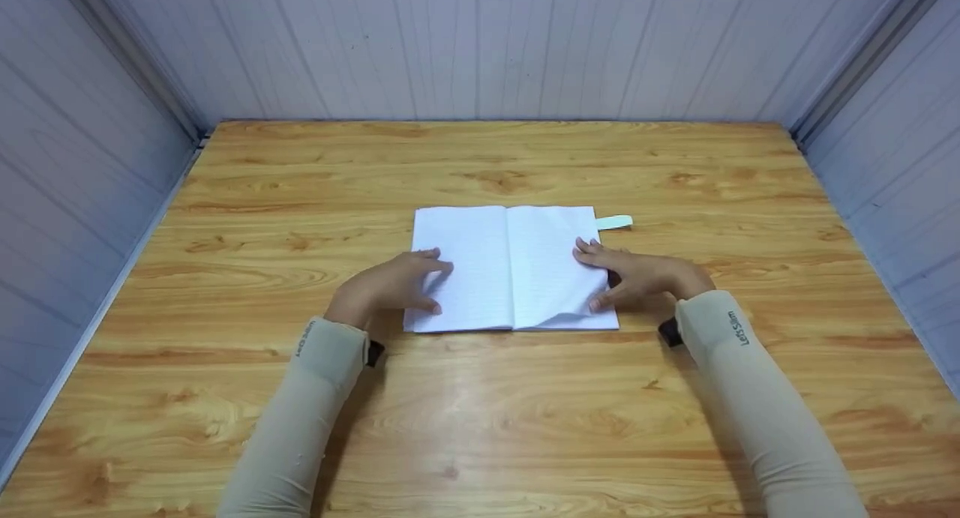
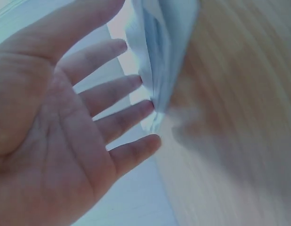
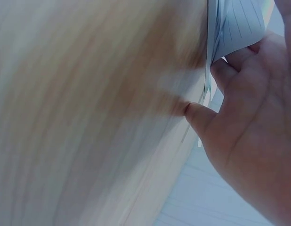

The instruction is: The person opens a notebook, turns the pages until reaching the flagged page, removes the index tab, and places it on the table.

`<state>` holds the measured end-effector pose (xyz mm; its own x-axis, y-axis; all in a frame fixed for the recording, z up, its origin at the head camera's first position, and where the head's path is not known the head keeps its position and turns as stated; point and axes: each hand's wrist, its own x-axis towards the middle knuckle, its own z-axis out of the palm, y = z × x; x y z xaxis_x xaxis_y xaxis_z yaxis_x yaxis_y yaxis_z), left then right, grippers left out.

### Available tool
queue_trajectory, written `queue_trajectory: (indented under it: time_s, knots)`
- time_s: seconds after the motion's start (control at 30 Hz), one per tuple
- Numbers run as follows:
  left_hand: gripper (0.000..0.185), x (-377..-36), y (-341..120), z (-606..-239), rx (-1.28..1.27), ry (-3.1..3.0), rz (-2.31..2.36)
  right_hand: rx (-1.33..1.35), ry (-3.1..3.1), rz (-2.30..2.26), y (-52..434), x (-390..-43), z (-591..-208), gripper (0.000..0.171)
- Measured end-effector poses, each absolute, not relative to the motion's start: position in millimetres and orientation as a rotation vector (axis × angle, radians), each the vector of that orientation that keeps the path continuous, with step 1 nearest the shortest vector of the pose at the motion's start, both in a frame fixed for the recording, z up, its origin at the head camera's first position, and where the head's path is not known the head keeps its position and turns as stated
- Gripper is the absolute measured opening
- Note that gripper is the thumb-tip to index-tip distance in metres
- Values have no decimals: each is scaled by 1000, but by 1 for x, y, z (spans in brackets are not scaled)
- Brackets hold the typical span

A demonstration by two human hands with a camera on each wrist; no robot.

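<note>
A notebook (image 1: 465, 270) with faintly lined white pages lies spread on the wooden table. My left hand (image 1: 409, 282) is at its left edge, fingertips over the left page; in the left wrist view the fingers (image 2: 119, 89) are spread and fairly straight, holding nothing. At the right edge, my right hand (image 1: 637, 274) touches the right page, thumb and fingers spread apart. The lower outer corner of that page (image 1: 574, 300) lifts and bends near the thumb. In the right wrist view a curled lined page (image 3: 239, 28) hides some fingertips of the right hand (image 3: 258, 103).
A pale green tab (image 1: 615, 222) sticks out past the notebook's upper right side. The wood-grain table (image 1: 480, 420) extends around it, with white panel walls (image 1: 480, 49) behind and at both sides.
</note>
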<state>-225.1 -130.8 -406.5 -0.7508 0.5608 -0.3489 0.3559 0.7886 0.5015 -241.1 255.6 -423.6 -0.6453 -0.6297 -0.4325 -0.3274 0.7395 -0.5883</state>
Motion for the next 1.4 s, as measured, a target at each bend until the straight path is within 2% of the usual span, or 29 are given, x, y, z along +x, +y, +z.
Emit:
queue_trajectory:
  time_s: [0.33,0.73,1.07,1.4]
  knots:
    - [54,-222,-96,-407,904,2665,735,-675,2298,-598,255,-243,-422,97]
    - [44,-209,-43,-413,1065,2597,1063,-644,2285,-581,254,-246,-422,96]
    - [38,-203,-12,-416,1148,2509,1019,-688,2285,-600,255,-246,-422,95]
    - [34,-202,1,-417,1102,2503,923,-707,2283,-619,254,-245,-423,94]
